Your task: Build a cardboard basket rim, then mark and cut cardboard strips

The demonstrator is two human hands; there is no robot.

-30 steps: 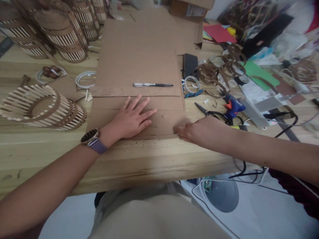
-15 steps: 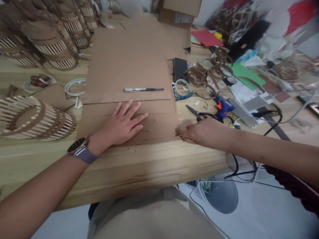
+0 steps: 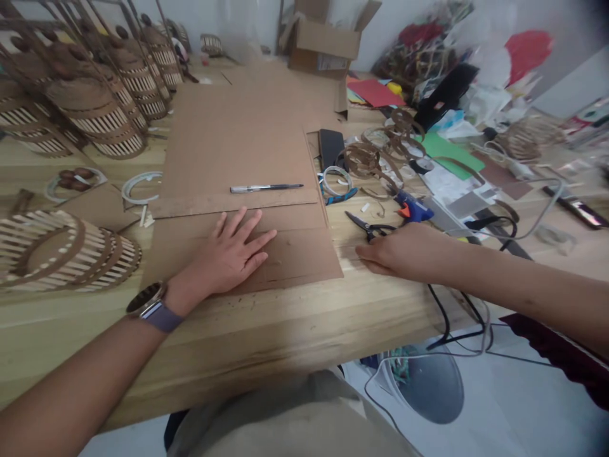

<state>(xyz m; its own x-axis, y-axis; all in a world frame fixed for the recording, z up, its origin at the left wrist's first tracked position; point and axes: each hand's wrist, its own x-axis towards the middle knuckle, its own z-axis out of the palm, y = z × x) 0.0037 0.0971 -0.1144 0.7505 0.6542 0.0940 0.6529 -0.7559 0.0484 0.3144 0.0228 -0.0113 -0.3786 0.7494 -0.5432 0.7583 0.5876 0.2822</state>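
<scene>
My left hand (image 3: 233, 254) lies flat with spread fingers on the brown cardboard sheet (image 3: 304, 251) near the table's front edge. A watch sits on that wrist. Beyond the fingers, a pen (image 3: 266, 188) rests on the cardboard. Just off the sheet's right edge is my right hand (image 3: 392, 252), low over the table, its fingers closed together; whatever they hold, if anything, is hidden. Black-handled scissors (image 3: 365, 225) lie right behind that hand, their handles partly covered by it. A blue glue gun (image 3: 413, 208) lies a little beyond.
Slatted wooden baskets (image 3: 102, 120) crowd the back left, and another lies on its side (image 3: 66, 247) at the left. Coiled brown strips (image 3: 366, 158), a phone-like black slab (image 3: 332, 149) and a tape ring (image 3: 337, 181) fill the right. Cables hang by a grey bin (image 3: 431, 387).
My right hand has moved right, away from the cardboard's corner, closer to the scissors. A small shiny tip seen at its fingers no longer shows. The left hand stays put; the view has shifted slightly.
</scene>
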